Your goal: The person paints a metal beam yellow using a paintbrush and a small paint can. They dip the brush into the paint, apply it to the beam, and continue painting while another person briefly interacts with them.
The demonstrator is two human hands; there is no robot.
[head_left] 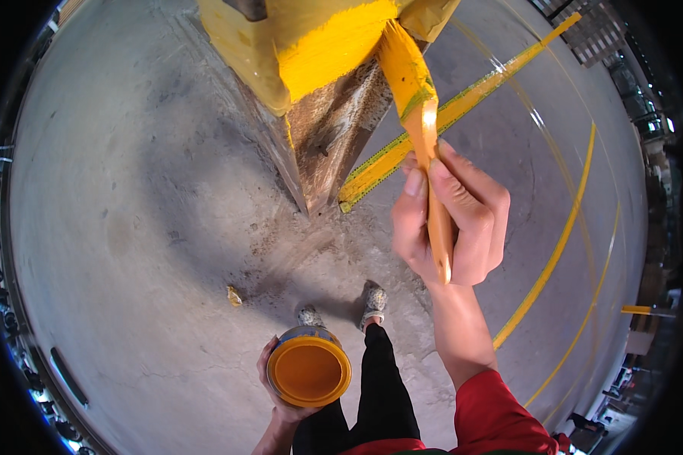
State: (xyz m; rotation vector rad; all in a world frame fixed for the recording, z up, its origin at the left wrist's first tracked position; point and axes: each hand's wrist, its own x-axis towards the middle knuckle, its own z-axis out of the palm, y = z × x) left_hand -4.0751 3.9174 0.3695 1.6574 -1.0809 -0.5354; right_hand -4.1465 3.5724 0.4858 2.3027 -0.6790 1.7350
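Paintbrush (pixel 416 98) against a yellow-painted pillar (pixel 311 68), seen from the head camera.
Right hand (pixel 448 220) is wrapped tight around the brush handle, bristles touching the pillar's fresh yellow face above its bare rusty base. Left hand (pixel 281 379), low near the person's legs, cups a paint can (pixel 309 369) full of orange-yellow paint, fingers curled around its side. Yellow floor lines (pixel 561 243) cross the concrete floor (pixel 129 227) to the right.
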